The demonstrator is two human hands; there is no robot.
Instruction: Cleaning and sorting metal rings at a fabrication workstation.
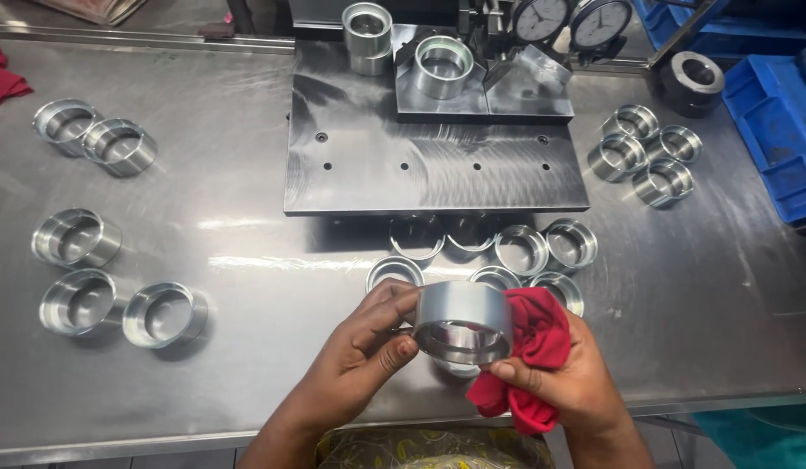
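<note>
Both my hands hold one shiny metal ring (463,320) above the near edge of the steel table (246,382). My left hand (361,347) grips the ring's left side with thumb and fingers. My right hand (566,380) holds a bunched red cloth (535,347) pressed against the ring's right side. Several similar metal rings (522,249) lie on the table just beyond my hands.
A thick steel plate (433,165) carries a fixture with a ring (442,66) and two dial gauges (570,21). More rings lie at the left (78,239), far left (97,137) and right (644,156). Blue bins (781,130) stand at the right; another red cloth (1,78) lies at the far left.
</note>
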